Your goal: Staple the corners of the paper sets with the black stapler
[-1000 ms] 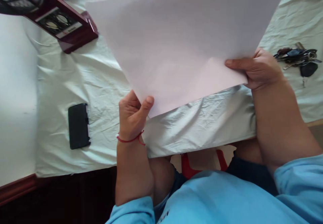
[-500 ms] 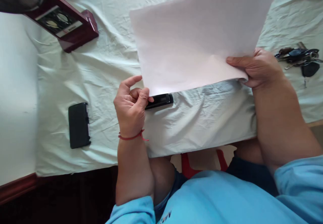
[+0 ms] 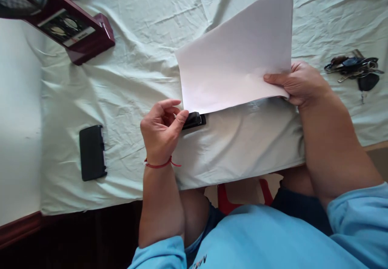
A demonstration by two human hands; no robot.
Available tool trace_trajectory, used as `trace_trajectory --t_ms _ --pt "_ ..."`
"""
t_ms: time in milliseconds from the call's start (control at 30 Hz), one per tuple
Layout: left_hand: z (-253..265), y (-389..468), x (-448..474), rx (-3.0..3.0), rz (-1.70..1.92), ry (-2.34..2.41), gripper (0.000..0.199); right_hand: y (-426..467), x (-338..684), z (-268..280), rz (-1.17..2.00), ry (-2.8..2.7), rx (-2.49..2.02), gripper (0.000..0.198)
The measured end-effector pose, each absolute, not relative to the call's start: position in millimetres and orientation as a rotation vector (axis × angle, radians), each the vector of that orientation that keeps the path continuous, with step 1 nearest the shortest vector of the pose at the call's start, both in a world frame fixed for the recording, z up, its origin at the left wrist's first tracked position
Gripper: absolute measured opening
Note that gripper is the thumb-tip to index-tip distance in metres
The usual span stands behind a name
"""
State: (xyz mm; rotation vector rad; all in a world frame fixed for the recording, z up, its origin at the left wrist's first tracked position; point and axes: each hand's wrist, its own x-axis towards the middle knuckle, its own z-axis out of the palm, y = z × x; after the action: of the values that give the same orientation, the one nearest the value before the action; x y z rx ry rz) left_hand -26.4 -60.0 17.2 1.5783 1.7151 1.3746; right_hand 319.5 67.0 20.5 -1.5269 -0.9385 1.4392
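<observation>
A white sheet of paper (image 3: 236,54), maybe several together, is held tilted above the cloth-covered table. My right hand (image 3: 303,81) grips its lower right edge, thumb on top and fingers underneath, and the edge curls there. At the lower left corner, my left hand (image 3: 163,125) is closed, with the thumb at the corner and the other fingers curled by the left edge; their hold is partly hidden. A black stapler-like object (image 3: 194,120) lies on the cloth just under that corner. The paper and my left thumb cover part of it.
A black phone-shaped case (image 3: 91,152) lies to the left. At the upper left stands a dark red wooden stand (image 3: 91,50) with a round part. A bunch of keys (image 3: 356,66) rests on the right. The wrinkled pale cloth (image 3: 236,151) ends at the table's front edge.
The paper has come lower and shifted, its top right corner now further left. My right hand moved slightly left with it. My left thumb moved a little right, and more of the black object's raised part shows.
</observation>
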Motion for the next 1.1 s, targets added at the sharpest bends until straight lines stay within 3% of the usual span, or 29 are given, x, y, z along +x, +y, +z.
trace_trajectory --t_ms 100,233,1100 --pt "22 -61 -30 1.837 1.180 1.633 0.036 68 323 23 1.420 -0.933 -1.562 0.021" --pt "22 -61 -34 2.018 1.024 1.567 0.022 72 333 23 1.404 -0.941 -1.583 0.020" --pt "19 -60 -42 1.518 1.226 1.700 0.019 71 346 53 1.349 -1.101 -1.869 0.017"
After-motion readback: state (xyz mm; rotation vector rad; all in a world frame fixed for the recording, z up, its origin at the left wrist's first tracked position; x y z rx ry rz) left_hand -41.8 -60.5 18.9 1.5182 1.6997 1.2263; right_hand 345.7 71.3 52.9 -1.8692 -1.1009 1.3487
